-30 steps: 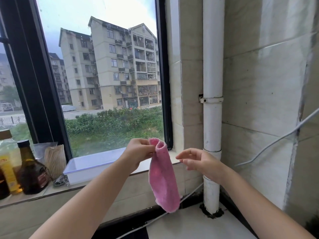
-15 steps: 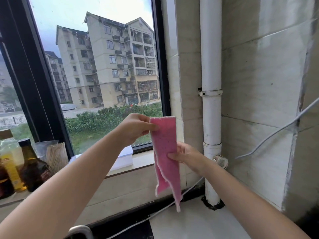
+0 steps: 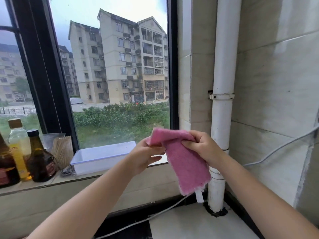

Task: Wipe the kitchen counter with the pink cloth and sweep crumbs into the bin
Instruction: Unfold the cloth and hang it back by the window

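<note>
We hold the cloth (image 3: 183,159) in mid-air over the counter (image 3: 198,225), not yet touching it. Left hand (image 3: 146,156) pinches the top corner; right hand (image 3: 200,147) pinches the upper edge, likely folding it into a pad for wiping. Rest hangs free beside the pipe (image 3: 224,107). Light counter in a tiled corner; sill holds bottles (image 3: 38,157) and a tray (image 3: 101,156). No bin in view.

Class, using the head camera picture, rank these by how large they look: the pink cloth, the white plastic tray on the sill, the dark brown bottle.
1. white plastic tray and pink cloth: look much alike, and the cloth is folded and nearer the camera, so unranked.
2. dark brown bottle: smallest.
</note>
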The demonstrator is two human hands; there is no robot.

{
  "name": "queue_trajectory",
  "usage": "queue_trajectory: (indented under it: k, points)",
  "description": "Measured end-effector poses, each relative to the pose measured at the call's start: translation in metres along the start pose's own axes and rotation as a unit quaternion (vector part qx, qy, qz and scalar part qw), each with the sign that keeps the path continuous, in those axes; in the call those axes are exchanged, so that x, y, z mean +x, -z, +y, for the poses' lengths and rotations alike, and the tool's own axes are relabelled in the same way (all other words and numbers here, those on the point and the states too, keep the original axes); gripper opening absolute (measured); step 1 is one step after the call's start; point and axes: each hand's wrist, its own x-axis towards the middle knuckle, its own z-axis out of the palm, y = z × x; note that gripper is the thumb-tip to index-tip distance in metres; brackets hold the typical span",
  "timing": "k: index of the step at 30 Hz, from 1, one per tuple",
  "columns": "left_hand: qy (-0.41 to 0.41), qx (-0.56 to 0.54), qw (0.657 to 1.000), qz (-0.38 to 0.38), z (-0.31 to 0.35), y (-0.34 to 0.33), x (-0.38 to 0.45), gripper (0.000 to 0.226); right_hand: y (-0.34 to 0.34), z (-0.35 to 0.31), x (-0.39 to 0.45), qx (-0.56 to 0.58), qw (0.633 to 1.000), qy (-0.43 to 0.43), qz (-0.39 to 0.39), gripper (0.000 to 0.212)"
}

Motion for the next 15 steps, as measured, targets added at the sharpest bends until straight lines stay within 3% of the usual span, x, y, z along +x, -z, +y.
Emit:
queue_trajectory:
  k: [5, 9, 13, 15]
  points:
    - [-0.020, -0.045, 0.998, 0.024, -0.009, -0.013, 0.007, 0.023, 0.010, -0.001, 0.001, -0.004, 0.999, -0.031, -0.035, 0.020]
    - [0.020, -0.085, 0.996, -0.028, -0.019, -0.021, 0.007, 0.026, 0.011, 0.000, 0.005, 0.006, 0.999, -0.043, -0.023, 0.017]
    - [-0.036, -0.103, 0.994, 0.004, -0.018, -0.020, 0.011, 0.039, 0.015, -0.004, 0.005, 0.020, 0.997, -0.019, -0.072, 0.014]
    - [-0.088, -0.069, 0.993, 0.041, -0.011, -0.016, 0.014, 0.042, 0.021, -0.003, 0.005, -0.040, 0.995, 0.038, -0.084, 0.030]
